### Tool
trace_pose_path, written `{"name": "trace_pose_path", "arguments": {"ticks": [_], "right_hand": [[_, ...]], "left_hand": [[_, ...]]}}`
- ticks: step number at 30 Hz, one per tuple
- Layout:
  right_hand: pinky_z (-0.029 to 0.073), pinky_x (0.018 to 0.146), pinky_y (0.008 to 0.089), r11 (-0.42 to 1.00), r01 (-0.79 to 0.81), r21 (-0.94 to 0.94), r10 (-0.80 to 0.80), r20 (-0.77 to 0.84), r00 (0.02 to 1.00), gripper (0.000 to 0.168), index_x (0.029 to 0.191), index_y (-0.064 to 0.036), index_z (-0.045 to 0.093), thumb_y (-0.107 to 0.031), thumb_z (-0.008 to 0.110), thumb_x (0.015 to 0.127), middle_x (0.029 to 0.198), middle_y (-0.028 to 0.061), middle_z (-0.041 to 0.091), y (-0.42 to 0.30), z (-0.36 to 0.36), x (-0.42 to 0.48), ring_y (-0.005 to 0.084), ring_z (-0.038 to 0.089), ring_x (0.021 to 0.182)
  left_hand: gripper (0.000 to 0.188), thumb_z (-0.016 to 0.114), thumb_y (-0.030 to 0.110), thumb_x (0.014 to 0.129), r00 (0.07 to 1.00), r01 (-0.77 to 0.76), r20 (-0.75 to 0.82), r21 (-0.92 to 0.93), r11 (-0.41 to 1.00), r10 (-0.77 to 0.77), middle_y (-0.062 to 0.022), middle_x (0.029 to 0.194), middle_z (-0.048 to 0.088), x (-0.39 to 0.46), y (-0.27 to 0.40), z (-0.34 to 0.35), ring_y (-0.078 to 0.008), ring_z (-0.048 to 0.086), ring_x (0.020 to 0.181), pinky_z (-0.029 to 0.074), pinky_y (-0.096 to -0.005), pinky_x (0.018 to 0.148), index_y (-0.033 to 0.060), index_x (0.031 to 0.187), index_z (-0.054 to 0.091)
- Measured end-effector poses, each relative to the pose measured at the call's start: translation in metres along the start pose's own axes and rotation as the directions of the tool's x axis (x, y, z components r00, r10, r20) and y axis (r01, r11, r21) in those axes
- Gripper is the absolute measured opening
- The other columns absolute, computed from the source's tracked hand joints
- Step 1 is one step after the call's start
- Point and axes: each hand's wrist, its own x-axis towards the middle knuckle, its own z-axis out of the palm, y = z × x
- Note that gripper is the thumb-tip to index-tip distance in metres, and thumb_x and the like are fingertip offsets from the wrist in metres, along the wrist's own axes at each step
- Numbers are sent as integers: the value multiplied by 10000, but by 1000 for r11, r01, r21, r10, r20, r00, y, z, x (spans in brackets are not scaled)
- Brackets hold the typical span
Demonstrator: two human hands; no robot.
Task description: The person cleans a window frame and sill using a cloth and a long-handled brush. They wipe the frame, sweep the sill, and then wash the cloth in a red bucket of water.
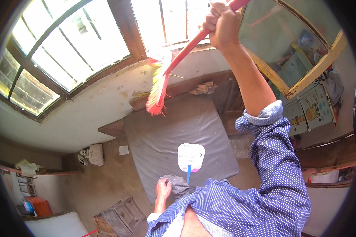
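My right hand [224, 28] is raised at the top, closed around the red handle of a broom [185, 53]. The broom's head, with red and yellow-green bristles [156, 91], hangs down in front of the wall below the barred window [86, 41]. Low in the view, my left hand [163, 189] has half-curled fingers beside a crumpled grey fabric [178, 185]; whether it grips the fabric is hard to tell. A white hand fan [191, 157] with a blue handle lies over the dark padded mat [178, 127] before me.
An open wooden-framed glass window pane [287, 44] juts in at upper right. Wooden boards [111, 128] edge the mat along the wall. A wooden chair [118, 216] stands at lower left, and a white sack [96, 154] sits on the floor. Shelves hold items at both sides.
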Motion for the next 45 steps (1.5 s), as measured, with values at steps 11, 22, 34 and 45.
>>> {"name": "trace_pose_path", "arguments": {"ticks": [11, 22, 34, 45], "right_hand": [[196, 377, 248, 983, 36, 178, -54, 100, 994, 365, 634, -204, 323, -63, 517, 909, 546, -93, 234, -32, 18, -4, 52, 249, 407], [221, 432, 287, 981, 148, -122, -163, -117, 980, 493, 590, -183, 266, -129, 590, 957, 552, -60, 208, -57, -11, -27, 91, 211, 445], [230, 358, 257, 957, 242, -157, -268, -169, 949, 358, 646, -176, 374, -105, 502, 972, 531, -82, 290, -14, -18, -7, 75, 273, 378], [229, 368, 240, 930, 364, -50, -366, -61, 928, 361, 658, -178, 412, -162, 624, 950, 520, -81, 319, -67, -2, -18, 62, 285, 388]], "left_hand": [[394, 628, 241, 856, 999, 27, 31, -2, 1000, -27, -218, 1196, 649, -3, -4, 3, -365, 621, 1123, 486, -436, 988, 15, 1176, 672], [381, 636, 233, 849, 998, 43, 36, -23, 999, -42, -220, 1188, 651, -2, -10, 6, -370, 614, 1131, 485, -437, 988, 19, 1163, 675], [384, 630, 236, 849, 998, 14, 58, -3, 1000, -13, -217, 1171, 664, 7, -8, 4, -365, 617, 1125, 479, -436, 996, 11, 1156, 677], [387, 624, 249, 852, 998, 5, 65, 13, 1000, -6, -217, 1173, 663, 4, -14, 5, -369, 621, 1122, 482, -434, 993, 11, 1152, 678]]}}
